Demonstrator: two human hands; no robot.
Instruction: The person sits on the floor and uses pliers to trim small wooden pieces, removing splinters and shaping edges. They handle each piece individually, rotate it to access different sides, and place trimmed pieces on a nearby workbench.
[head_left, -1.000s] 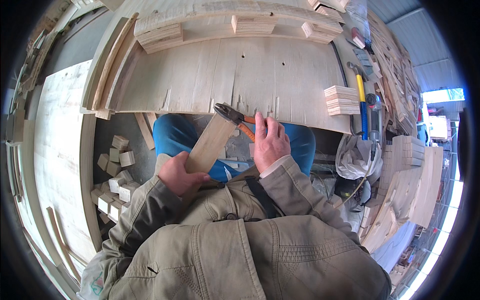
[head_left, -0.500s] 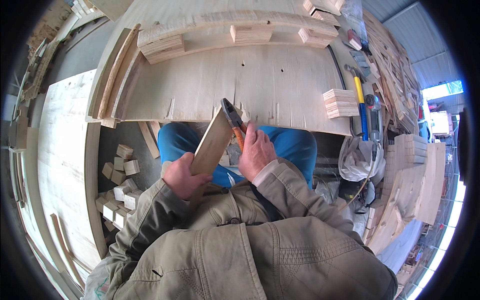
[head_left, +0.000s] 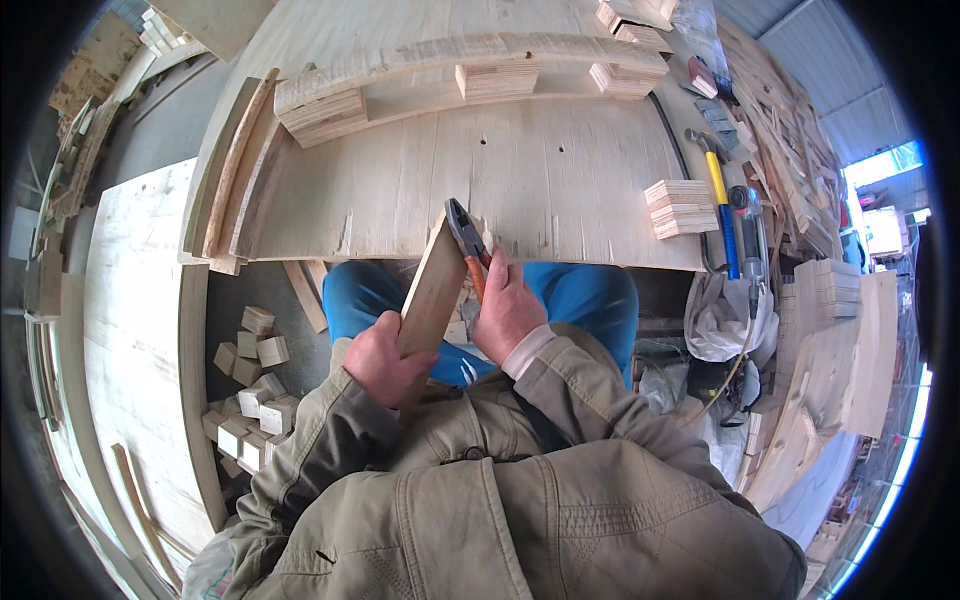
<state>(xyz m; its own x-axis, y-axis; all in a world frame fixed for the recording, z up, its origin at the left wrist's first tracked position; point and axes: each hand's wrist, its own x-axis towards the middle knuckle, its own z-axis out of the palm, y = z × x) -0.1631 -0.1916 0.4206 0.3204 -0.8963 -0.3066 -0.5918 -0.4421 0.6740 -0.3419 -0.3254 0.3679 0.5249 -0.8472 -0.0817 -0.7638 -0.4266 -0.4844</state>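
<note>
My left hand [head_left: 388, 362] is closed around the lower part of a flat wooden board [head_left: 436, 285], which slants up from my lap to the edge of the workbench. In my right hand [head_left: 508, 312] are pliers [head_left: 464, 228] with dark jaws and orange handles, gripped by the handles. The plier jaws lie against the top end of the board, at its right edge. Whether they pinch anything there I cannot make out. My fingers hide most of the handles.
On the workbench [head_left: 400, 190] rests a long plywood piece [head_left: 450, 55] on blocks. To the right are a plywood block stack [head_left: 681, 208], a hammer [head_left: 722, 205] and an air tool [head_left: 748, 225] with a hose. Cut wooden blocks [head_left: 255, 405] are heaped on the floor at left.
The left hand has shifted slightly up and right along with the board. The pliers stay at the board's top end. The whole view has tilted a little.
</note>
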